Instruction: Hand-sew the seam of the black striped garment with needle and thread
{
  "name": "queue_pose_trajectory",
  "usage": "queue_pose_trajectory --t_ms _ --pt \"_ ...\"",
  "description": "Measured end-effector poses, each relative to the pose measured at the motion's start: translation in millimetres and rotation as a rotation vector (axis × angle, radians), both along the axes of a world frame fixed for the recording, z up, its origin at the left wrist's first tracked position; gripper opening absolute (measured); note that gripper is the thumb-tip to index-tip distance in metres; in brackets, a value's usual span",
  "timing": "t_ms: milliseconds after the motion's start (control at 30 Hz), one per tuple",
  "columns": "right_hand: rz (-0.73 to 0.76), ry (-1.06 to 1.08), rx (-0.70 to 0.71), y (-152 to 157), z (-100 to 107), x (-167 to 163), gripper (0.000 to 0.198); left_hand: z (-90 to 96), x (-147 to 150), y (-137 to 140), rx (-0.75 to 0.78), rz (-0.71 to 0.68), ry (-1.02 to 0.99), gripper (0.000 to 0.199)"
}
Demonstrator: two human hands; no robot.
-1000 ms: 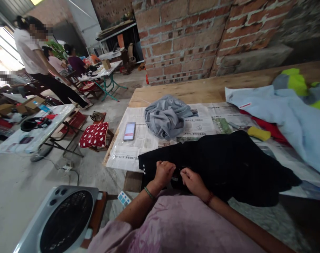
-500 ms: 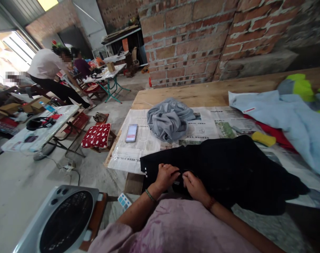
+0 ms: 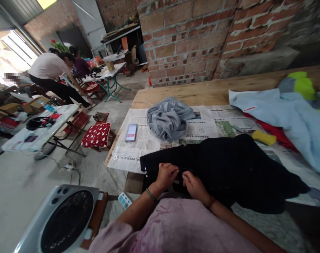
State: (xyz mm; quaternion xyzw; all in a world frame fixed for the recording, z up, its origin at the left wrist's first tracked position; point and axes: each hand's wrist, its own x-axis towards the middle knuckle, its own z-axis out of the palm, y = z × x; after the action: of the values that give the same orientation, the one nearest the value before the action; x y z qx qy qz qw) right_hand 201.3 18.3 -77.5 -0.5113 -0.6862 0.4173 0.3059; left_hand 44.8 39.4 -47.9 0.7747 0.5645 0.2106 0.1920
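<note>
A black garment lies spread along the front of the table, its dark folds hanging over the near edge. My left hand is closed in a pinch at the garment's left part, with a green beaded bracelet at the wrist. Close to its right, my right hand also pinches, fingertips on the black fabric. Only a small gap parts the fingertips; any fine thing between them is too small to make out. Beyond the garment sits a crumpled grey cloth, and a phone lies to its left.
Newspaper covers part of the wooden table. On the right are a yellow sponge and light blue clothing. A silver fan-like appliance stands at lower left, near a red cushioned stool. Other people are in the background.
My hands keep almost the same place and pinch, with the left fingertips drawn back very slightly. In the background, the bending person's head has shifted a little.
</note>
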Motion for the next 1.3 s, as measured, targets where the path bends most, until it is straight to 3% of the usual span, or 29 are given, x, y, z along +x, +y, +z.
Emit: queue_pose_trajectory --t_ms 367,633,900,1067,1300 --pt "-0.008 -0.014 0.007 3 3 -1 0.021 -0.5 0 0 0.011 -0.018 -0.016 0.014" --pt "-0.053 -0.002 0.064 5 -7 -6 0.022 -6.7 4 -1 0.028 -0.027 0.015 0.017" --pt "-0.125 0.008 0.112 9 -6 -9 0.022 -3.1 3 -3 0.244 -0.165 0.252 0.018" --pt "-0.14 0.001 0.089 9 -6 -8 0.025 -7.4 1 -5 0.344 -0.244 0.295 0.014" --pt "-0.17 0.074 -0.014 15 0 -5 0.033 -14.4 7 -7 0.398 -0.034 0.242 0.015"
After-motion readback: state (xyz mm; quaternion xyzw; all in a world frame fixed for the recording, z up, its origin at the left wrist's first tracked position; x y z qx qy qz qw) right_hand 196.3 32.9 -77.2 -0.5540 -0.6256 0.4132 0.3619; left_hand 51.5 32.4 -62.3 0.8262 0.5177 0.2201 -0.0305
